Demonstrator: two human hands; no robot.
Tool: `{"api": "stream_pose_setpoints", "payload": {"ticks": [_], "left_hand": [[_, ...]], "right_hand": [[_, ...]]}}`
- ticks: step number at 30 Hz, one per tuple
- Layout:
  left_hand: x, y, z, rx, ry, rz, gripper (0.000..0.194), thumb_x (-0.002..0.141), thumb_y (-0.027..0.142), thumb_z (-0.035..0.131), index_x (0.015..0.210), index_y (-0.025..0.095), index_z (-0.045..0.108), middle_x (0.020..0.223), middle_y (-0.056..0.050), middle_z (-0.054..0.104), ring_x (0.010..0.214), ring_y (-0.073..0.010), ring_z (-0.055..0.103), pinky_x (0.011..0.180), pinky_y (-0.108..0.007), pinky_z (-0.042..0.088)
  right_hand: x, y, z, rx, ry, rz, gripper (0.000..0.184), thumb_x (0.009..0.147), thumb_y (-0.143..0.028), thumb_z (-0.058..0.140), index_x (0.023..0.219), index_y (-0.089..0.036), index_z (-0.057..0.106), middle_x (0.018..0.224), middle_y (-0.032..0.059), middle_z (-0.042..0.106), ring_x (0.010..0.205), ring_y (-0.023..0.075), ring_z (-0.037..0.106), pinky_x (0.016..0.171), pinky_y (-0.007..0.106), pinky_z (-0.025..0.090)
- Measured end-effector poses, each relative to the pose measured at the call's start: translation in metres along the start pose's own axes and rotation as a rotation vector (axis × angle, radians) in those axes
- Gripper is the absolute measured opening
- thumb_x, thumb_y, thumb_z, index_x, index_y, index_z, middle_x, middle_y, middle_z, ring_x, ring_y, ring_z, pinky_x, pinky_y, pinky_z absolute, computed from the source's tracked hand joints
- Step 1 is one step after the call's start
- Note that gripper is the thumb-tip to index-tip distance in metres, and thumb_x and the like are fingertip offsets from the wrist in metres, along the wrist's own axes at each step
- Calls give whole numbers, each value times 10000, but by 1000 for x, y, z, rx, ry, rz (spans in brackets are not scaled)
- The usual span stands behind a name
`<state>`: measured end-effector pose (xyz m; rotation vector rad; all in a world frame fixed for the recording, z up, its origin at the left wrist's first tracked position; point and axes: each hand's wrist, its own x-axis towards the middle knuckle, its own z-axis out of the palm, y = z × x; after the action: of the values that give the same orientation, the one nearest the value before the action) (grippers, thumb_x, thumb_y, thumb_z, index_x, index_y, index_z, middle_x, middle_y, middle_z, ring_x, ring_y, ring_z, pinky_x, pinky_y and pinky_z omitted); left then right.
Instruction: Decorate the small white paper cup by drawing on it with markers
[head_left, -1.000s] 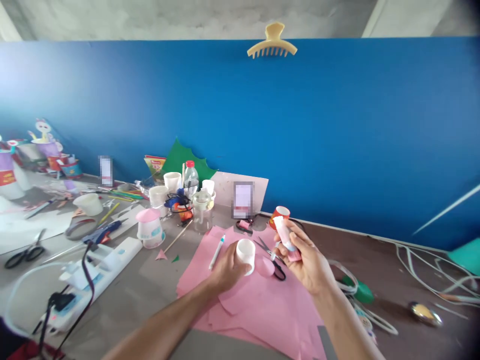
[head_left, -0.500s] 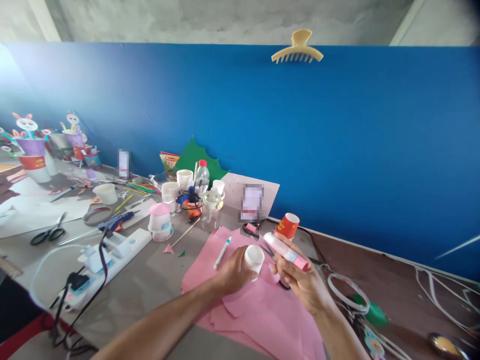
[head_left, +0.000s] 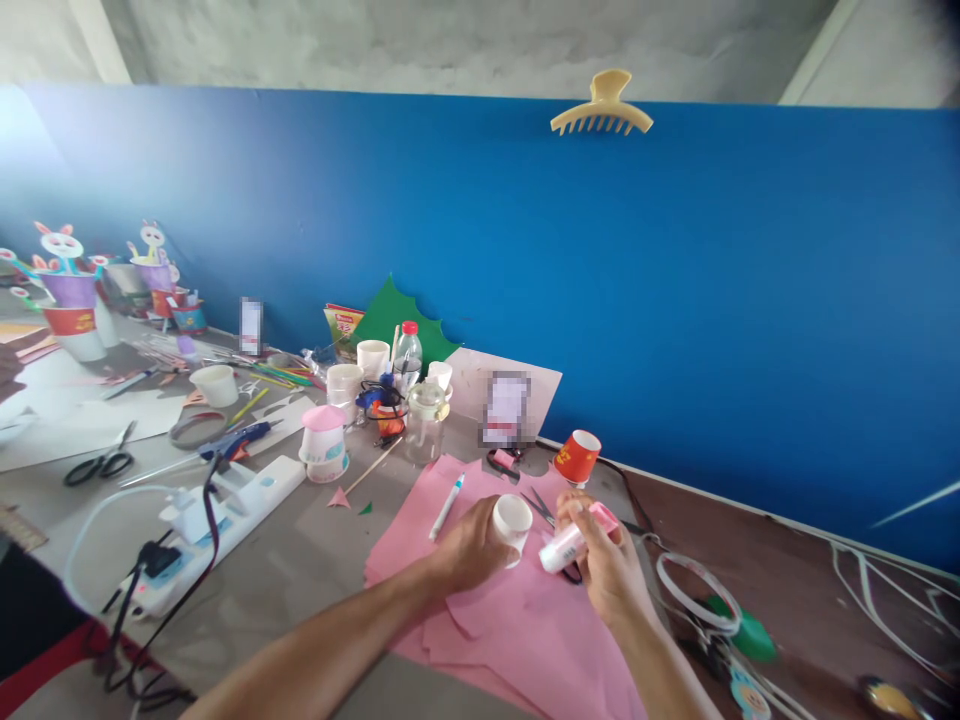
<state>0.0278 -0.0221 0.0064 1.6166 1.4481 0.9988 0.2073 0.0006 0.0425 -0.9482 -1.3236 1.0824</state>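
Observation:
My left hand is wrapped round a small white paper cup, its mouth facing up and toward me. A white-and-pink glue stick is gripped in my right hand, white end pointing down and left, just right of the cup and apart from it. Both hands are above a stack of pink paper. Scissors lie on the paper between the hands, partly hidden by the right one. A white marker rests on the sheets beside my left hand.
Behind stand a red paper cup, a glass jar and a pink-topped cup piece. A power strip, glue gun and black-handled scissors lie left. Cables spread right. Another person's hand shows at the left edge.
My right hand has turned the glue stick, so its white end now points down-left instead of up-left. The cup stays in my left hand. Another person's hand has appeared at far left.

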Motion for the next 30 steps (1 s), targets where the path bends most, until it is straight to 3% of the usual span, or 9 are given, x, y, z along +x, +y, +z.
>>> {"api": "stream_pose_setpoints", "payload": {"ticks": [3, 6, 11, 16, 21, 30], "left_hand": [[1, -5, 1, -13, 2, 53, 607, 632, 116, 688, 1224, 137, 556, 1224, -160, 650, 1130, -317, 606, 987, -438, 483], [1, -7, 2, -15, 1, 65, 600, 648, 128, 690, 1231, 127, 550, 1233, -160, 646, 1120, -314, 609, 978, -434, 486], [1, -4, 0, -25, -11, 53, 541, 658, 127, 676, 1189, 161, 580, 1221, -131, 659, 1095, -307, 619, 951, -432, 496], [1, -3, -1, -31, -19, 75, 571, 632, 102, 689, 1188, 155, 569, 1195, -129, 665, 1088, -300, 622, 953, -428, 490], [1, -4, 0, 12, -18, 93, 569, 639, 115, 679, 1194, 157, 560, 1194, -140, 668, 1083, -317, 628, 940, -440, 498], [2, -11, 5, 37, 7, 193, 546, 664, 138, 635, 1202, 131, 540, 1142, -146, 675, 1055, -316, 640, 903, -428, 523]], "right_hand": [[4, -6, 7, 85, 93, 47, 421, 758, -593, 670, 638, -197, 594, 646, 17, 585, 515, 134, 467, 458, 240, 345], [9, -16, 14, 2, 128, 2, 442, 766, -612, 651, 664, -182, 631, 652, 28, 596, 529, 139, 476, 466, 241, 351], [15, -28, 31, -94, 37, -95, 449, 756, -573, 669, 553, -189, 555, 546, -12, 496, 516, 125, 423, 493, 247, 361], [15, -22, 45, -133, -18, -124, 415, 799, -498, 648, 559, -214, 464, 538, -41, 420, 515, 117, 373, 489, 246, 336], [18, -17, 50, -206, -75, -178, 373, 843, -446, 608, 590, -220, 454, 558, -37, 426, 543, 127, 398, 528, 257, 354], [19, -11, 56, -242, -147, -149, 330, 808, -420, 635, 606, -212, 476, 567, -32, 457, 551, 132, 439, 538, 255, 376]]}}
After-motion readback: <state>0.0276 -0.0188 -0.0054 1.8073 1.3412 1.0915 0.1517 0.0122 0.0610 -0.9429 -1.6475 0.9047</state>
